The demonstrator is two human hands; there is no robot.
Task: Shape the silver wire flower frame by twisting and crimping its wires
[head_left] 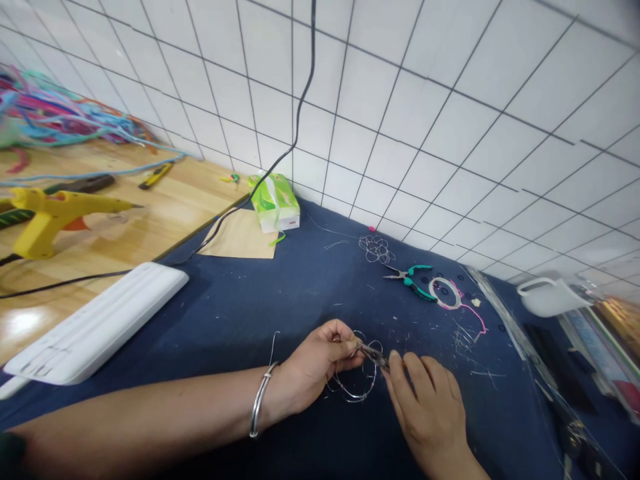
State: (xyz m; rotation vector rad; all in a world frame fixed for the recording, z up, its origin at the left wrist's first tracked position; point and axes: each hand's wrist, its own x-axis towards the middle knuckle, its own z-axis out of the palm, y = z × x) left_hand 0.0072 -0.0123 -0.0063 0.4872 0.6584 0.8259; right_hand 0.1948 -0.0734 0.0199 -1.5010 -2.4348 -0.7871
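Observation:
Thin silvery wire bent into loops [354, 399] hangs below my left hand [325, 360], whose thumb and fingers pinch part of it. My right hand [430, 400] is closed around a pair of pliers [376, 357]. The jaws of these pliers point left and meet the wire right at my left fingertips. My fingers hide the plier handles and the exact spot gripped. A loose wire end stands up near the bangle on my left wrist.
Teal-handled pliers [413, 280], a coiled wire bundle [376, 249] and a pale ring [445, 293] lie on the dark blue cloth [225, 313]. At left are a white power strip [100, 327] and a yellow glue gun [60, 213]. A tissue pack [275, 200] and white mug [553, 297] stand by the tiled wall.

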